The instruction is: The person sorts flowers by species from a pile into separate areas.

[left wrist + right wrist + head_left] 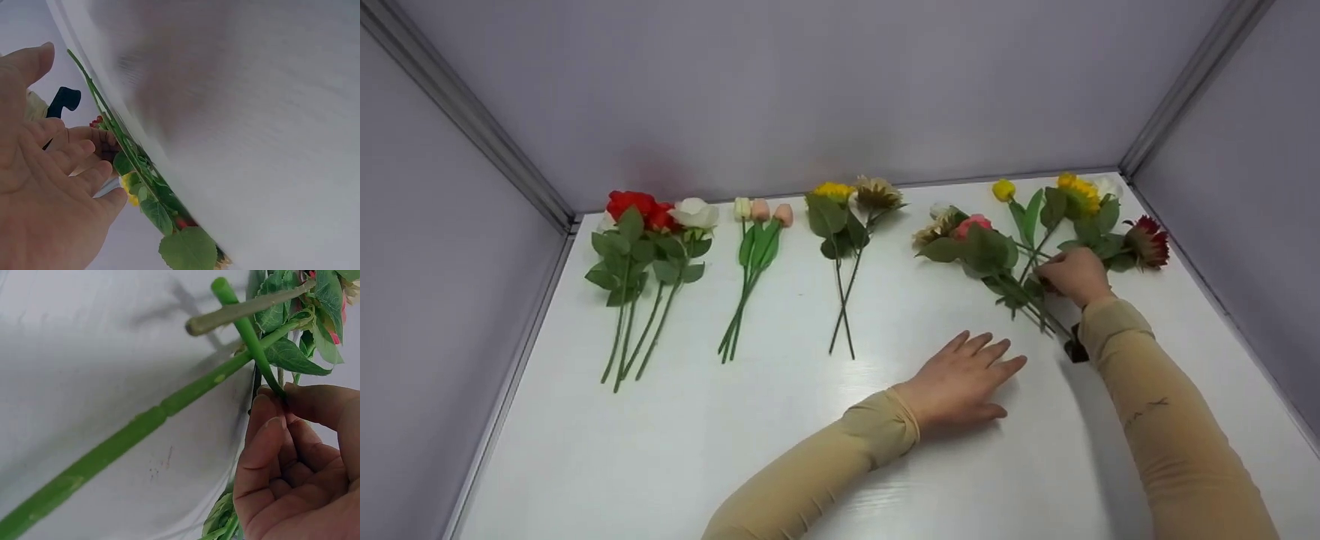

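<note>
White desk carried four flower groups in a row along its far half. From 9 o'clock toward 3 o'clock lay red and white roses, pale tulips, two sunflowers with crossed stems, and a loose mixed heap of yellow, pink and dark red blooms.

Right hand rested on the mixed heap, where its stems converged. In the right wrist view, thumb and forefinger pinched a thin green stem just below the point where it crossed a thicker green stem and a paler stem. The pinched stem ran from the fingertips toward 11 o'clock, so it lay directly in the hand, not merely beside it.

Left hand lay flat and relaxed on the desk, fingers spread toward 1 o'clock, holding nothing. It sat near the lower stem ends of the heap, apart from them, at about 8 o'clock from the right hand.

Risk, as judged here: the stems of the heap were interlaced, with leaves overlapping, so lifting the pinched stem could drag neighbouring flowers along or scatter the pile. A fingertip pinch on a narrow, smooth stem could also slip. A dark object at the right wrist lay close to the stem ends and might catch on them.
</note>
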The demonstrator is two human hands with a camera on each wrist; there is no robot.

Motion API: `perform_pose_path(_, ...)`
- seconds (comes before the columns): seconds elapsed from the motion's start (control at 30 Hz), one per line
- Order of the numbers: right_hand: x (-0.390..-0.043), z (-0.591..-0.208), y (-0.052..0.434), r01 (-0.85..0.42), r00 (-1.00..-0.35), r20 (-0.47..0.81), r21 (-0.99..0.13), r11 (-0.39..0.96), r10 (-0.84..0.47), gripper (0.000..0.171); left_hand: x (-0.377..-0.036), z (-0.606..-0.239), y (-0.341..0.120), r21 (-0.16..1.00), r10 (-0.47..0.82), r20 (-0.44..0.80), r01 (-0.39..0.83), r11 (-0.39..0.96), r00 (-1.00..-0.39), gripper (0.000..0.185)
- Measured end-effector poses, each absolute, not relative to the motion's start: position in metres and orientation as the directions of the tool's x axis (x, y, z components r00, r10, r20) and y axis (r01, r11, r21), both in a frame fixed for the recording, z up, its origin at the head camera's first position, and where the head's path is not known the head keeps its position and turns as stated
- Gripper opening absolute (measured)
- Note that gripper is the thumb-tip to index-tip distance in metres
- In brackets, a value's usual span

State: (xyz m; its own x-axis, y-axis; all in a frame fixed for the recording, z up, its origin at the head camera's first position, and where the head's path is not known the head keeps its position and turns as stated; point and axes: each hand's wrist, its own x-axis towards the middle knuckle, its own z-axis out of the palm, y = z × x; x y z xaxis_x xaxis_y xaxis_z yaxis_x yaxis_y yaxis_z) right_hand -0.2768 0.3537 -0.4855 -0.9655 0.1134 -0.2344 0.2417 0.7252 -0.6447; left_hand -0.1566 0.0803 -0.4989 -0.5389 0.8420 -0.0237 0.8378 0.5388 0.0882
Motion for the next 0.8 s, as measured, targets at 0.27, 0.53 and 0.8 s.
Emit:
perform_pose_path(0.27,-0.272,-0.482,0.363,0.272,-0.96,-0.247,-0.719,0.64,0.13,0.043,-0.162,-0.499,0.075,0.137,0.826,-0.027,0.816,0.561,-0.563,0.073)
perform_pose_path(0.53,-0.264,-0.467,0.369,0.246,-0.968,-0.224,-0.756,0.606,0.114,0.049,-0.18,-0.494,0.057,0.282,0.774,0.007,0.743,0.607,-0.634,0.064)
perform_pose_path(0.8,-0.25,-0.458,0.327,0.196,-0.976,-0.214,-0.842,0.503,0.023,0.049,-0.2,-0.494,0.03,0.682,0.57,0.08,0.462,0.567,-0.818,0.042)
